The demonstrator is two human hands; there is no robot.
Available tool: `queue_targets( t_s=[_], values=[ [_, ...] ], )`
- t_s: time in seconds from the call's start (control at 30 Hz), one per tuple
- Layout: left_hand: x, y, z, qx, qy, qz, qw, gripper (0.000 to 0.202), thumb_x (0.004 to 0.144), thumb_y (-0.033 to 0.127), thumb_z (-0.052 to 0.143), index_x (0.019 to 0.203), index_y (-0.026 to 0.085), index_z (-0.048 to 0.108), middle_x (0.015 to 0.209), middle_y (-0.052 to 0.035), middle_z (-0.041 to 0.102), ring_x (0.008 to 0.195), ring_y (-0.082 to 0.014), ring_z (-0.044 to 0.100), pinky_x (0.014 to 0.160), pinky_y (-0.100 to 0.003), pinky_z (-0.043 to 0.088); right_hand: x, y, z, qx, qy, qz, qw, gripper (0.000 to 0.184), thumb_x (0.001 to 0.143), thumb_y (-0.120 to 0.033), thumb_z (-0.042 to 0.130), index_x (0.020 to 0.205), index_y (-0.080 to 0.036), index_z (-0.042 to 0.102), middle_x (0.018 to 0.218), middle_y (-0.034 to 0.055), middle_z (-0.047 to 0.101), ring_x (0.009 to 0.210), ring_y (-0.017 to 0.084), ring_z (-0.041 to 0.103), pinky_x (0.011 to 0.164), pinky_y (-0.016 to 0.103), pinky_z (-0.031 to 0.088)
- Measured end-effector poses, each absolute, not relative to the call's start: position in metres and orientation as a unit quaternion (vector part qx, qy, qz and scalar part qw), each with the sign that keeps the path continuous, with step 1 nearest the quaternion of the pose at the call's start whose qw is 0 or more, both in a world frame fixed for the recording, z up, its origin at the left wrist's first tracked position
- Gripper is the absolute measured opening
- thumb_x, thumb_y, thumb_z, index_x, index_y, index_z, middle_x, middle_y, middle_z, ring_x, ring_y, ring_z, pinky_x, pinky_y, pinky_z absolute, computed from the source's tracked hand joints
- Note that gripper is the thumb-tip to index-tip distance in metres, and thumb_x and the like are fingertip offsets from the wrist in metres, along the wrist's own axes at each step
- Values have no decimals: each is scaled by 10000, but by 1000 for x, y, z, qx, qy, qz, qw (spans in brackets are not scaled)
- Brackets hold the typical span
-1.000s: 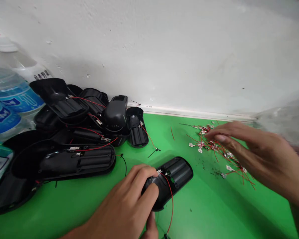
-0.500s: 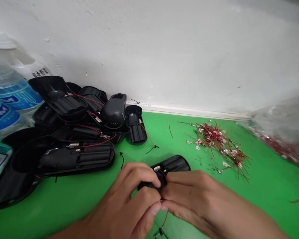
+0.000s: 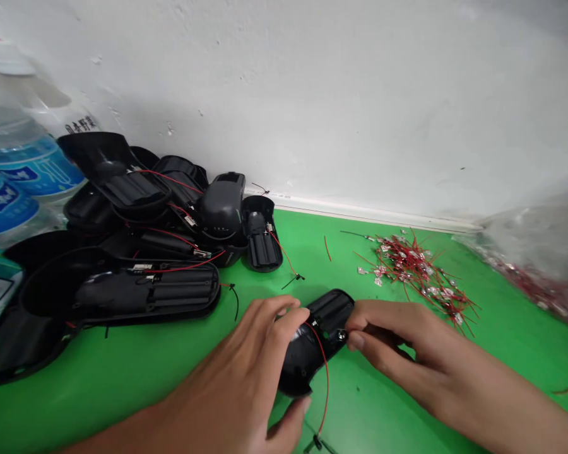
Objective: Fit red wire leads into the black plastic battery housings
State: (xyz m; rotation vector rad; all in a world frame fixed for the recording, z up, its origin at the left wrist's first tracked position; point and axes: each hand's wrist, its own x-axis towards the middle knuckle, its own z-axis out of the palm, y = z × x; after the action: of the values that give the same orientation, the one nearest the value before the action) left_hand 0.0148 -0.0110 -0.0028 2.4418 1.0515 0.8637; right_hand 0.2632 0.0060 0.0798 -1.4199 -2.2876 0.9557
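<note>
A black plastic housing (image 3: 298,366) lies on the green tabletop, its ribbed hollow side facing up. My left hand (image 3: 246,378) is curved over its left side, fingertips on the top edge and thumb by the near end. From the housing a red wire (image 3: 327,372) bends down to a small black-leaded part (image 3: 317,442) on the table. At the right edge, my right hand (image 3: 402,340) pinches a small silvery metal contact (image 3: 341,335) between thumb and forefinger, against the housing's inside. The fingers partly cover that contact.
More black housings (image 3: 170,293) with red wires are piled on the left, beside plastic bottles (image 3: 23,170). Right of centre lies a heap of red wires with metal tabs (image 3: 416,268). A clear bag (image 3: 539,252) of similar pieces sits far right. A white wall (image 3: 350,107) rises behind.
My hands have separated from their joint pinch above the housing. The right hand has moved right to the housing's edge with the metal contact, and the left has opened out over the housing's left side.
</note>
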Motion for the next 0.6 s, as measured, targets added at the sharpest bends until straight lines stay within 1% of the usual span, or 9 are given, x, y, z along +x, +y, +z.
queue_targets(
  t_s=[0.07,0.13,0.2,0.27,0.37,0.43,0.53,0.6],
  values=[
    [15,-11,-2,852,385,312,171,613,943,155,557,1524,163,361,1456,-135,571,1403,-242,553,1168,-369,535,267,7,76,-495,-801,315,117,297,1086,-288,466,864,-212,647,884,25,732,795,168,694,633,254,496],
    [17,-11,-2,841,391,323,187,574,954,134,550,1497,188,375,1398,-106,614,1361,-215,595,1153,-335,544,267,9,72,-491,-812,300,94,306,1086,-264,461,839,-199,630,857,32,727,761,164,686,622,254,481],
    [18,-10,-4,833,383,344,204,557,941,113,555,1467,209,398,1353,-79,636,1328,-185,613,1155,-294,532,266,10,68,-479,-823,290,89,291,1072,-235,475,830,-188,629,858,40,735,730,154,673,622,251,474],
    [20,-10,-6,825,376,362,217,569,913,90,557,1449,216,415,1328,-69,642,1303,-173,619,1155,-273,523,265,11,66,-474,-830,280,89,270,1057,-214,480,847,-184,647,840,41,732,702,150,658,627,254,473],
    [20,-11,-7,817,373,382,218,631,884,81,545,1479,218,385,1364,-81,628,1325,-185,602,1159,-282,524,264,11,65,-476,-836,261,86,274,1039,-204,479,832,-179,656,834,55,737,683,158,651,622,270,475],
    [20,-11,-6,813,372,390,221,650,880,79,531,1495,222,373,1396,-85,617,1349,-183,587,1166,-279,519,263,10,65,-477,-837,252,86,279,1035,-214,475,835,-182,668,825,48,737,681,160,654,621,275,479],
    [20,-11,-4,805,370,395,243,682,859,60,533,1498,238,374,1402,-70,621,1358,-171,585,1175,-274,513,260,9,67,-479,-836,252,93,295,1027,-217,448,861,-189,690,820,37,745,683,161,673,617,277,481],
    [19,-11,-5,801,364,401,256,715,835,46,544,1500,247,373,1403,-60,626,1354,-168,593,1181,-282,515,258,9,67,-477,-837,248,103,313,1020,-224,431,815,-190,665,819,47,754,668,164,679,601,283,473]
  ],
)
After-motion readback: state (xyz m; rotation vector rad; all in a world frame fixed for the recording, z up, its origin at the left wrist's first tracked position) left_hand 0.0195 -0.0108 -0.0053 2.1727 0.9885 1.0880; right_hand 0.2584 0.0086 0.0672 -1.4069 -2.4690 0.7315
